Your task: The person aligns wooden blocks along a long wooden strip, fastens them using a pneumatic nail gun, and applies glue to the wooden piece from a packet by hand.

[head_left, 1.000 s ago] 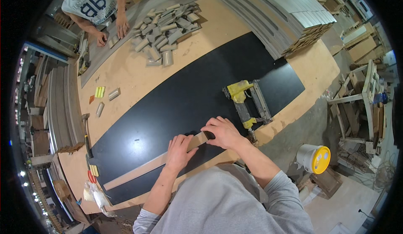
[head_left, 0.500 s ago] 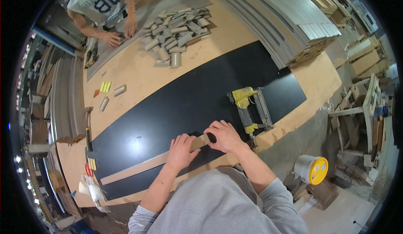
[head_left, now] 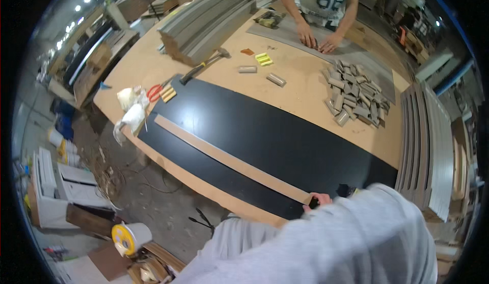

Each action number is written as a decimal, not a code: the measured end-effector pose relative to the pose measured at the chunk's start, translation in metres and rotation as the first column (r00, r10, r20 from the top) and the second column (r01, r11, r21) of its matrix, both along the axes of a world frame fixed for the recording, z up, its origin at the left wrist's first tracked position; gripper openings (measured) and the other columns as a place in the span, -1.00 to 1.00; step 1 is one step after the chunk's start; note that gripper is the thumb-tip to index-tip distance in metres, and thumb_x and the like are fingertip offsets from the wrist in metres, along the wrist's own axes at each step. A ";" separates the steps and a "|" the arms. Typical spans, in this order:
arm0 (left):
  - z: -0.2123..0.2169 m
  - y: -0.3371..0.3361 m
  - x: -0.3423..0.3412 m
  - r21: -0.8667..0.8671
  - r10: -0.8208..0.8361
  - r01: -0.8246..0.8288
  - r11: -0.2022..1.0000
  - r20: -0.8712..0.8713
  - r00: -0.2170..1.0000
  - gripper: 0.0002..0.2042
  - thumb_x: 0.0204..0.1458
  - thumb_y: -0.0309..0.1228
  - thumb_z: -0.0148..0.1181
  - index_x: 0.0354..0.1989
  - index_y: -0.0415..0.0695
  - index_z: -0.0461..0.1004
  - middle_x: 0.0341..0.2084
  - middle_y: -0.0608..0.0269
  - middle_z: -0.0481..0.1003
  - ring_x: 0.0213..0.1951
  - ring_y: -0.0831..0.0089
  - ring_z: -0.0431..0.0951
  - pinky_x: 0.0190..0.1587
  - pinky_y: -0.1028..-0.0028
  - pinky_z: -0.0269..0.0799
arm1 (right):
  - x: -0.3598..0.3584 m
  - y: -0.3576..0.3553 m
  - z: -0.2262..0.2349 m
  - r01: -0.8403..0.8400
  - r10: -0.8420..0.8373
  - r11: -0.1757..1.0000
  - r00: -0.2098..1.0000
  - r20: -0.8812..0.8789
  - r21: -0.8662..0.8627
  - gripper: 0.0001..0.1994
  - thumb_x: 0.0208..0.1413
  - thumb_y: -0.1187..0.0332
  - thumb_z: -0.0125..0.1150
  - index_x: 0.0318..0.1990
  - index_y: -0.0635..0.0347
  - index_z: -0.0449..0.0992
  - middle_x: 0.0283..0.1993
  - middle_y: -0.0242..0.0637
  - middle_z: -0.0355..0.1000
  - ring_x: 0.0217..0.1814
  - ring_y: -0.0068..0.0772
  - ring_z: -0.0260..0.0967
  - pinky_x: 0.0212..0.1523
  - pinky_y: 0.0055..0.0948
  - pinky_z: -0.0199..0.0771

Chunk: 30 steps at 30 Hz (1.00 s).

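Observation:
A long, narrow light-brown strip (head_left: 233,160) lies on the black panel (head_left: 254,126) along its near side. At the strip's right end, my right hand (head_left: 323,199) shows only partly, fingers closed round the end beside a small black piece (head_left: 314,202) I cannot identify. My grey sleeve (head_left: 367,223) covers the rest of that hand and its forearm. My left hand does not show. Just past the sleeve, a bit of a dark tool (head_left: 344,190) peeks out on the panel, mostly hidden.
Hammer (head_left: 206,65), red-handled scissors (head_left: 154,93) and a white plastic bag (head_left: 133,115) lie at the table's left. Short grey-brown blocks (head_left: 356,93) are heaped far right, near stacked boards (head_left: 425,146). Across the table a co-worker's hands (head_left: 318,42) work over a grey board. A yellow-lidded bucket (head_left: 130,238) stands lower left.
The view has swung left, so the table and co-worker appear farther right. My left hand, earlier on the strip, has gone from sight. My sleeve now hides most of the nail gun.

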<state>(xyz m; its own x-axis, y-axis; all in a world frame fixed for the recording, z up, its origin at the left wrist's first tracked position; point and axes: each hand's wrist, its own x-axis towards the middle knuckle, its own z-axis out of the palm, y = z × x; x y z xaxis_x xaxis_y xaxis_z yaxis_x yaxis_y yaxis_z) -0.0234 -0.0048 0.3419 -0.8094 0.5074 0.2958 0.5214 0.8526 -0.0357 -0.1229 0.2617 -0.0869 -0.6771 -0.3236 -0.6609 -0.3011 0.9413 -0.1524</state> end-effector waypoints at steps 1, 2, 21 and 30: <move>-0.010 -0.011 0.007 -0.050 0.046 -0.044 0.998 0.031 0.998 -0.66 -0.08 -0.11 0.33 -0.27 -0.13 0.62 -0.28 0.09 0.56 -0.09 0.16 0.59 0.06 0.10 0.48 | 0.031 -0.069 0.077 -0.054 0.048 0.996 0.995 -0.084 -0.071 -0.59 -0.05 0.17 0.55 0.02 -0.12 0.70 -0.04 -0.34 0.55 0.13 -0.14 0.49 0.21 -0.13 0.48; -0.002 -0.001 -0.004 -0.041 -0.064 0.062 0.997 -0.033 0.997 -0.65 -0.07 -0.10 0.32 -0.27 -0.14 0.61 -0.28 0.08 0.56 -0.10 0.16 0.59 0.05 0.10 0.48 | 0.017 -0.019 0.028 -0.072 0.009 0.930 0.985 -0.173 -0.360 -0.56 -0.08 0.19 0.57 0.03 -0.10 0.69 -0.04 -0.33 0.55 0.12 -0.11 0.49 0.21 -0.12 0.48; 0.111 -0.059 0.096 -0.812 -0.283 0.205 0.547 0.051 0.958 -0.52 0.15 0.03 0.22 -0.11 -0.22 0.58 -0.16 0.02 0.58 -0.22 0.11 0.60 -0.01 0.05 0.55 | 0.000 -0.083 0.026 -0.060 0.347 0.790 0.865 0.363 -0.611 -0.59 0.40 0.09 0.18 0.24 0.13 0.50 0.07 -0.24 0.55 0.10 -0.30 0.54 0.22 -0.27 0.54; 0.065 0.035 -0.010 -0.910 -0.672 0.260 0.322 -0.026 0.740 -0.51 0.22 0.06 0.19 -0.06 -0.20 0.57 -0.13 0.06 0.58 -0.22 0.16 0.61 -0.04 0.10 0.56 | 0.083 -0.047 0.022 -0.186 -0.299 0.714 0.791 -0.534 -0.675 -0.57 0.18 0.10 0.41 0.11 0.13 0.62 0.07 -0.21 0.56 0.13 -0.07 0.51 0.18 -0.09 0.51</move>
<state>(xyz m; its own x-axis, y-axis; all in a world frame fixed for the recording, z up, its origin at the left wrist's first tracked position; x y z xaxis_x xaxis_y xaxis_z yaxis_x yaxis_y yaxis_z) -0.0337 0.0306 0.4068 -0.2837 0.9045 -0.3186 0.5857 -0.0996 -0.8044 -0.0401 0.2142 -0.0650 -0.8606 -0.4472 0.2435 -0.5021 0.6657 -0.5521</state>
